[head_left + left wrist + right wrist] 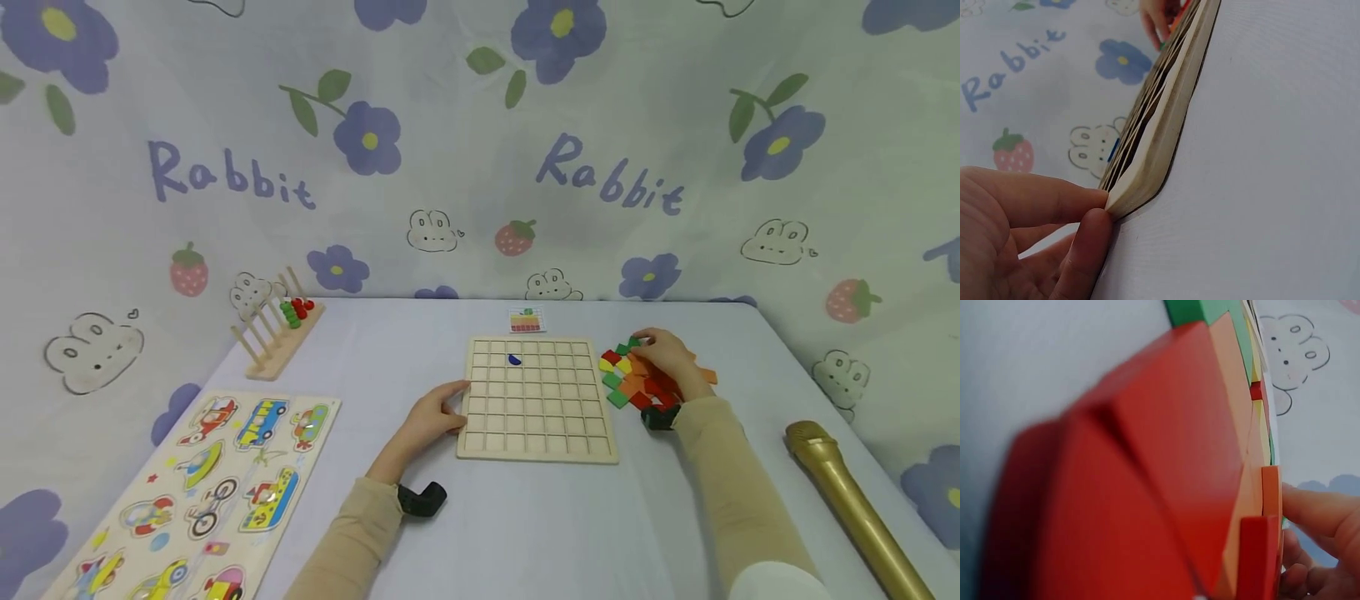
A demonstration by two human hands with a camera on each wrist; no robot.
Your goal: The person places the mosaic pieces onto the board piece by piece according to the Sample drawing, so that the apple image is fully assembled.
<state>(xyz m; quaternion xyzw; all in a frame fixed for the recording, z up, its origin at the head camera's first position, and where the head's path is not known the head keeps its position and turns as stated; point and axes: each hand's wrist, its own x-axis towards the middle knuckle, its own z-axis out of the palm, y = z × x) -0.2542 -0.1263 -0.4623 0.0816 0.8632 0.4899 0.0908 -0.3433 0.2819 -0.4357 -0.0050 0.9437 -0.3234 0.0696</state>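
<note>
Assess as an early stage. On the grid board (534, 408), placed mid-table, find only one small dark-blue piece (514, 359), lying in the far-left part of the grid. Read the other cells as bare and, by judgement, as left to do. Just beside the board's right edge, locate the loose tiles (633, 382): red, orange, green and yellow, heaped and partly overlapping. Count none of these on the grid.

For the left hand (429, 417), note thumb and index finger spread apart, touching the board's left edge with the tips and not closed round it. For the right hand (666, 357), note bent fingers at the far side of the heap, close to a green tile; cannot tell whether clamped on a tile or only touching.

Beyond the board's far edge, observe a small printed card (527, 320), too small for reading finer detail. To the left, observe a puzzle board (180, 504) with vehicle pictures and, farther back, a peg rack (285, 350) carrying green and red beads (295, 312). To the right, observe a gold microphone (855, 500). Regard these last items as out of the way; treat overlap within the heap as the likely hindrance to picking.
</note>
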